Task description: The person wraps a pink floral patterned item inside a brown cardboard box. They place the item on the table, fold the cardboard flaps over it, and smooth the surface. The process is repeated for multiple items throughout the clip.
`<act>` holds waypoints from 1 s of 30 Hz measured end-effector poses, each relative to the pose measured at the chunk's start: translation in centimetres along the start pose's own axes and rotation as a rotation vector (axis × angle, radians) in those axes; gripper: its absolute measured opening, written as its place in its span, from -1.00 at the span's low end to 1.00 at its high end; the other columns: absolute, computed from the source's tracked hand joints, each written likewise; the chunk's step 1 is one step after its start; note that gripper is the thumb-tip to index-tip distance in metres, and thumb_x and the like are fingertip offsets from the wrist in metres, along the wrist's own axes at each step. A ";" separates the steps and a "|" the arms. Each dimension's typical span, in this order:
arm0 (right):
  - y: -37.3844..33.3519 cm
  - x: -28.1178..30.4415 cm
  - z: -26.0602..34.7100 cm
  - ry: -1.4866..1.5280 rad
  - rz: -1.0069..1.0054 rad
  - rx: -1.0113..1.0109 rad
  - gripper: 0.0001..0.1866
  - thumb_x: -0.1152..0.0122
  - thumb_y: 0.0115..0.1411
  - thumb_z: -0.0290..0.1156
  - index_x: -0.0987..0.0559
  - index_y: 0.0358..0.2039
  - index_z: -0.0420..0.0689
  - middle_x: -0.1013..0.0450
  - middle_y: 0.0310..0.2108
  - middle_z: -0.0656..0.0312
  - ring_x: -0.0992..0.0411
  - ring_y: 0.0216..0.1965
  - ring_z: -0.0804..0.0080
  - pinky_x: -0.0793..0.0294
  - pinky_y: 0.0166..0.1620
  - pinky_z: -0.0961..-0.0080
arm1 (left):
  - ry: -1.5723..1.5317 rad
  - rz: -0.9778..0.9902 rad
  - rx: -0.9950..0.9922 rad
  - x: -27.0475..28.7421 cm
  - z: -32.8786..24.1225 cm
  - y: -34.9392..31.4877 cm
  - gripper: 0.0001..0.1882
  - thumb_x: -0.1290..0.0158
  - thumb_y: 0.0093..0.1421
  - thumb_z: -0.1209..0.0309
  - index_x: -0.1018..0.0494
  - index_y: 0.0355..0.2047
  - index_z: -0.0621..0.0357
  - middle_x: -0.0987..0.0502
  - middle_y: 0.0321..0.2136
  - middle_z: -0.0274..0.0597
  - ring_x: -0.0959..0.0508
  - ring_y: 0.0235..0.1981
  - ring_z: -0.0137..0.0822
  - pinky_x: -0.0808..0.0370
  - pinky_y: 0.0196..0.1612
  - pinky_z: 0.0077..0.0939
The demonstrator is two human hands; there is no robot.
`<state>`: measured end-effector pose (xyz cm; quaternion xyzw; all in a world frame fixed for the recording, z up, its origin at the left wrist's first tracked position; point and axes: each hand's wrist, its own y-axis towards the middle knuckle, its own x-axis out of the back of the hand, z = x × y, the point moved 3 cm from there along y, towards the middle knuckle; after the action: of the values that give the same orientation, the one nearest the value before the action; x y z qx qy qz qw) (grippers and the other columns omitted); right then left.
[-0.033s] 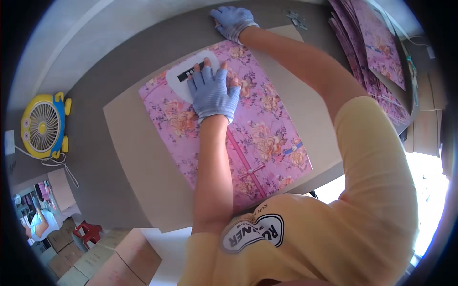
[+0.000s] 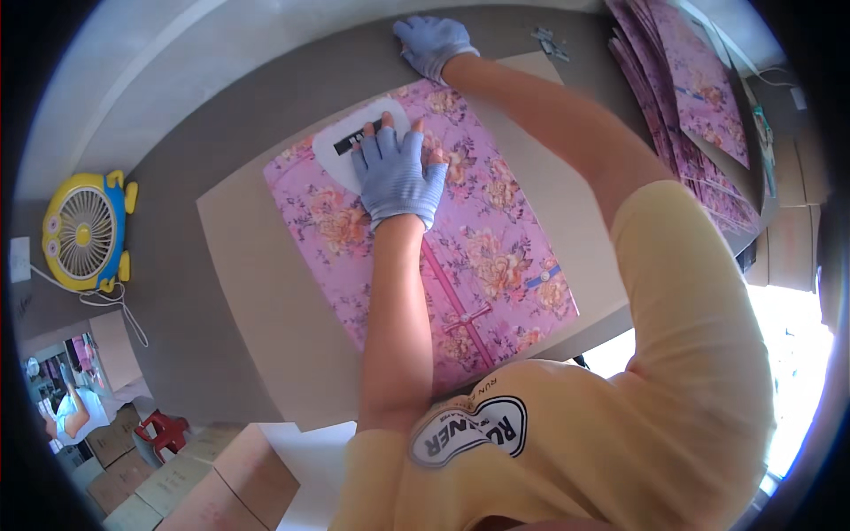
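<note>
A pink floral-printed panel with a heart-shaped white patch, a dark label and a pink ribbon-like stripe lies flat on a brown cardboard sheet. My left hand, in a blue-grey fingerless glove, is pressed flat on the panel with fingers apart, its fingertips on the patch and label. At the panel's far edge is my right hand, gloved alike and resting on the table with its fingers curled under. Whatever it may hold is hidden.
Small metal pieces lie right of my right hand. Floral panels lean in a stack at the far right. A yellow and blue fan with a cord stands left. Cardboard boxes and a red stool are lower left; another person is beyond.
The view has shifted very slightly. Both hands keep practically the same place and pose, and the panel lies as before under my left hand.
</note>
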<state>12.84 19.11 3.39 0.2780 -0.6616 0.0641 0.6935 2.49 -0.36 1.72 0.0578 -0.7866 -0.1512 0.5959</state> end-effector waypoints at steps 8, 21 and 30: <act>-10.6 4.2 1.2 0.150 -0.230 -0.038 -0.53 -0.11 0.11 -0.23 -0.35 0.03 -0.08 -0.29 0.02 0.07 -0.25 0.11 0.06 -0.36 0.07 0.21 | -0.034 -0.070 -0.044 -0.2 1.5 0.4 -0.55 -0.01 0.10 0.12 -0.43 0.00 -0.07 -0.29 0.18 -0.06 -0.21 0.21 0.04 -0.10 0.23 -0.03; -32.7 11.2 3.7 1.587 0.184 -1.006 -0.39 -0.15 0.05 -0.18 -0.35 0.14 -0.05 -0.40 -0.08 0.14 -0.49 -0.27 0.34 -0.47 -0.31 0.39 | -1.087 -0.294 0.253 -1.5 4.5 1.4 -0.68 0.08 0.18 0.40 -0.52 -0.13 0.26 -0.54 -0.12 -0.13 -0.51 -0.10 -0.28 -0.39 0.02 -0.44; -35.4 12.5 9.1 0.752 0.564 -0.336 -0.69 -0.18 0.06 -0.19 -0.59 -0.20 -0.03 -0.51 -0.34 0.30 -0.43 -0.29 0.47 -0.45 -0.26 0.38 | -1.211 -0.362 0.159 -1.5 7.7 1.9 -0.71 0.10 0.19 0.50 -0.50 -0.13 0.35 -0.56 -0.16 -0.10 -0.54 -0.14 -0.31 -0.41 0.02 -0.51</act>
<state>22.43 -18.36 4.38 -0.0697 -0.4161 0.2373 0.8750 -4.24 3.11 -0.92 0.1381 -0.9706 -0.1968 0.0043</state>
